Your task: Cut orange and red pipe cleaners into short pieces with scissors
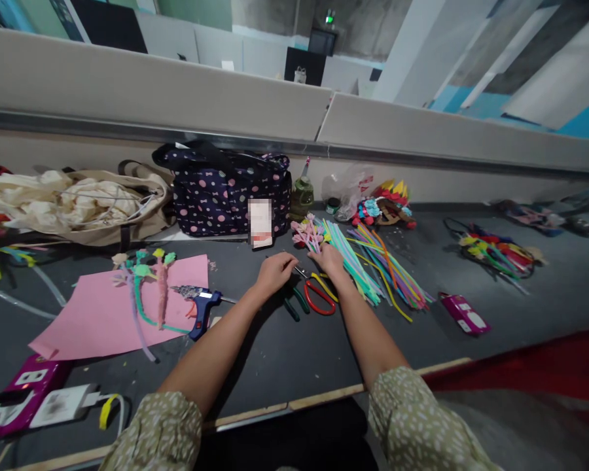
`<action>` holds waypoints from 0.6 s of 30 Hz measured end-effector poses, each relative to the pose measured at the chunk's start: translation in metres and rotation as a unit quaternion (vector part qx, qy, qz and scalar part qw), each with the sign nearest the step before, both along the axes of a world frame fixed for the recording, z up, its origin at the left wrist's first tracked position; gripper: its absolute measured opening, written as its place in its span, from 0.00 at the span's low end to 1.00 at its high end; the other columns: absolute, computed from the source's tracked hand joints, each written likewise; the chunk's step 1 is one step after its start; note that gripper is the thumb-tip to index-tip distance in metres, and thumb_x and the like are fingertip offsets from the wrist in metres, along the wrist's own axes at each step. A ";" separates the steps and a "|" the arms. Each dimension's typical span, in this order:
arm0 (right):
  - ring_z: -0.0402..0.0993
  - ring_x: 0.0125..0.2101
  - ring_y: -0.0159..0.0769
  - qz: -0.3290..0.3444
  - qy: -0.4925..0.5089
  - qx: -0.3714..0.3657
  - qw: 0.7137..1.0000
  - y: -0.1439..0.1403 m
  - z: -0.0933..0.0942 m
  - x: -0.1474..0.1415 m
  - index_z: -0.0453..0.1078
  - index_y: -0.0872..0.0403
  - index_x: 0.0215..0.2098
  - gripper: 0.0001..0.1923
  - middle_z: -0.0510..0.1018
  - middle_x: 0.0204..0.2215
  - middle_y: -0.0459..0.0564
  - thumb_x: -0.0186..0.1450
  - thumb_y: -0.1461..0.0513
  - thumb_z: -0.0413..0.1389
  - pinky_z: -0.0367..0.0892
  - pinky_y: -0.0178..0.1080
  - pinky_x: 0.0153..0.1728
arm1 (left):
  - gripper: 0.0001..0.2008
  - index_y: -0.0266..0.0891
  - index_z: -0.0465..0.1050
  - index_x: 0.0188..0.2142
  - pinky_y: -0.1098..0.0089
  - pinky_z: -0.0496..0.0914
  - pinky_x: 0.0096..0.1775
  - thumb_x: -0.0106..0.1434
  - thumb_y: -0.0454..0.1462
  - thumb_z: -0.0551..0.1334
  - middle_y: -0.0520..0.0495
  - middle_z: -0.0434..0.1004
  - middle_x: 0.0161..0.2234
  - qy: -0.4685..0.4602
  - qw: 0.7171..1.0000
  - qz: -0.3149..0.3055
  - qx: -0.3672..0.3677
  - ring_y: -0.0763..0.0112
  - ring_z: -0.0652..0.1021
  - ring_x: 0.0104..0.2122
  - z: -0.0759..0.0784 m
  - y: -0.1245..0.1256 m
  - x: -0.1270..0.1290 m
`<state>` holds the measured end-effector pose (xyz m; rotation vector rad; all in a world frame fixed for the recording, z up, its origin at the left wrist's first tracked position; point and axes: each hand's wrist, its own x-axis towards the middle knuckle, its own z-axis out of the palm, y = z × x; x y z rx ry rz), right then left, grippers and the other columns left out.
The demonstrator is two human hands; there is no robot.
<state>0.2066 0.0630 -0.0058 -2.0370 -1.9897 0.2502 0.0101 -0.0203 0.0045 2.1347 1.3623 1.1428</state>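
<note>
- At the far left edge, a red cloth and some coloured strips are cut off by the frame; what they are cannot be told.
- At the lower left, a magenta box (17,386) and a white charger (61,405) are seen; any printing on them is too small to be read.
- A pink paper sheet (103,314) is laid flat on the dark tabletop (285,353), with pipe-cleaner flowers (147,288) on it; a blue glue gun (201,307) is set at its right edge.
- Behind these, a beige bag (78,203) and a navy dotted bag (226,193) are stood against the partition; a card (260,222) leaning on the dotted bag is blurred out, so no writing is legible.
- The left hand (275,271) is rested on the tabletop with its fingers curled together; whether anything is pinched under them cannot be told.
- Between the hands, red-handled scissors (319,297) are laid, partly covered by the right wrist, with a dark green-handled tool (294,304) just beside them.
- The right hand (330,260) is laid palm down on the near end of a fan of pipe cleaners (373,268); its fingers are hidden from above, so their grip cannot be told.
- The pipe cleaners are thin, fuzzy, pastel and bright sticks, spread right of centre.
- Further right, a magenta packet (464,313) is seen with an unreadable label.
</note>
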 end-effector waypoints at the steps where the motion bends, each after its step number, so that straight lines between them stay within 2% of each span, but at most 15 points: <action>1: 0.77 0.40 0.43 0.000 0.002 0.000 1.000 0.003 0.001 -0.002 0.76 0.58 0.41 0.15 0.81 0.39 0.61 0.61 0.55 0.60 0.63 0.35 0.35 | 0.11 0.40 0.77 0.34 0.69 0.64 0.36 0.68 0.38 0.56 0.47 0.79 0.32 0.001 1.000 0.000 0.000 0.67 0.75 0.32 0.000 0.000 0.000; 5: 0.77 0.36 0.42 -0.001 0.021 0.015 1.000 0.012 0.010 -0.003 0.79 0.57 0.37 0.11 0.82 0.34 0.59 0.61 0.61 0.57 0.62 0.35 0.33 | 0.11 0.41 0.77 0.34 0.69 0.65 0.37 0.68 0.38 0.56 0.47 0.79 0.32 0.000 1.000 0.001 0.000 0.67 0.76 0.34 0.000 0.000 -0.001; 11: 0.71 0.27 0.37 0.009 0.059 0.082 0.995 0.014 0.030 0.012 0.77 0.58 0.32 0.13 0.79 0.25 0.51 0.61 0.58 0.54 0.59 0.34 0.28 | 0.11 0.40 0.77 0.34 0.68 0.65 0.37 0.67 0.38 0.56 0.46 0.79 0.33 -0.008 1.000 -0.005 0.003 0.66 0.76 0.33 -0.002 0.001 -0.002; 18: 0.65 0.27 0.36 0.013 0.061 0.160 0.985 0.007 0.039 0.023 0.72 0.57 0.31 0.14 0.75 0.27 0.50 0.64 0.56 0.50 0.58 0.35 0.31 | 0.11 0.40 0.77 0.35 0.69 0.65 0.38 0.68 0.38 0.56 0.47 0.80 0.35 0.018 1.000 -0.001 -0.004 0.66 0.76 0.35 -0.001 0.000 -0.002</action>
